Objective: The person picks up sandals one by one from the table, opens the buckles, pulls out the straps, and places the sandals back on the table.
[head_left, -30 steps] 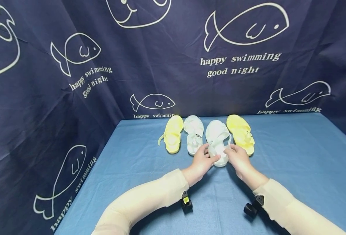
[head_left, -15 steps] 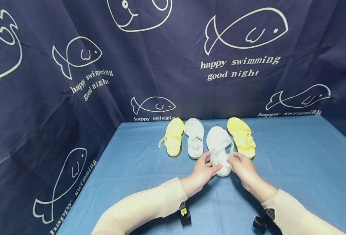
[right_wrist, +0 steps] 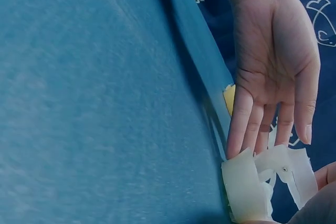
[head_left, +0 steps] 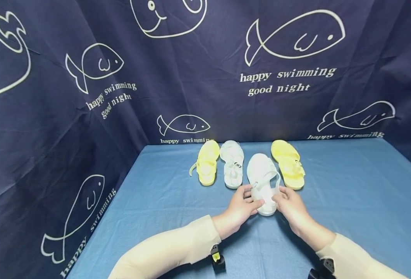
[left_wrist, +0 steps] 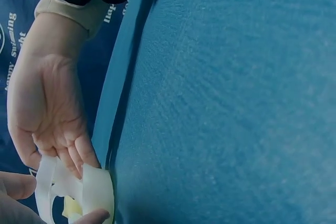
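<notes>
- Step in hand, as I judge it: both hands are positioning the pale sandal (head_left: 265, 190), which lies at an angle on or just above the tabletop (head_left: 170, 197), its toe away from the person.
- Left grip (head_left: 241, 207): pinching the left side of the pale sandal's heel, thumb over the inner sole, fingers along the outside.
- Right grip (head_left: 290, 203): pinching the opposite side of that heel, beside the side strap (head_left: 278, 180).
- Just left of the pale sandal is its lookalike mate (head_left: 232, 164); beyond that, the left yellow sandal (head_left: 207, 162). Just right of the pale sandal is the right yellow sandal (head_left: 288, 164). All three sit farther from the person than the pale sandal.
- The next move, I would say, calls for matched pressure from both sides, so the soft-looking heel neither twists nor folds, and for care around its neighbours.
- Hard to make out: whether the sole touches the tabletop, and how the side strap fastens. In the right wrist view the right grip is cut off at the lower edge; in the left wrist view, the left grip's fingers are too. Yellow shows only as scraps in both wrist views.
</notes>
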Demonstrator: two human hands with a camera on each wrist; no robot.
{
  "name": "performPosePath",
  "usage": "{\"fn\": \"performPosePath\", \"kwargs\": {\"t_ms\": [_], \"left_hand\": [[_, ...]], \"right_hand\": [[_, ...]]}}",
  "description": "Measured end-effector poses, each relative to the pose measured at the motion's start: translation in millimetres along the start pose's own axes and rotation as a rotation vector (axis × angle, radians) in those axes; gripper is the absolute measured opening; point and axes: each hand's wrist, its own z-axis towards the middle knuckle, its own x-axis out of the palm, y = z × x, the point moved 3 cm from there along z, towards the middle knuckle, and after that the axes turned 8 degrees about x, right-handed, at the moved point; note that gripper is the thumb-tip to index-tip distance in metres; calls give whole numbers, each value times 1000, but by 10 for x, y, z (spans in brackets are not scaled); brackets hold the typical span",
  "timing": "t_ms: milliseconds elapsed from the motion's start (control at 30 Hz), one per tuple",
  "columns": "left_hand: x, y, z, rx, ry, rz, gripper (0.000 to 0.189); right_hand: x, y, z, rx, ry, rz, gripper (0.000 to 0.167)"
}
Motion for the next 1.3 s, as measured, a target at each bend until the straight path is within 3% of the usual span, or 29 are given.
{"fn": "performPosePath", "kwargs": {"t_ms": [433,767,1033,1300], "left_hand": [[15,29,-133,11,44,-22,57],[-41,94,-132,7,61,-80,56],[-51,95,-154,14,45,-84,51],[-81,104,-211,20,82,-67,53]], "right_hand": [[-34,-129,-111,2,31,19,61],[-41,-167,-99,7,83,-3,63],[-26,-162,-150,26,97,26,65],[-16,-187,-213,52,112,20,67]]}}
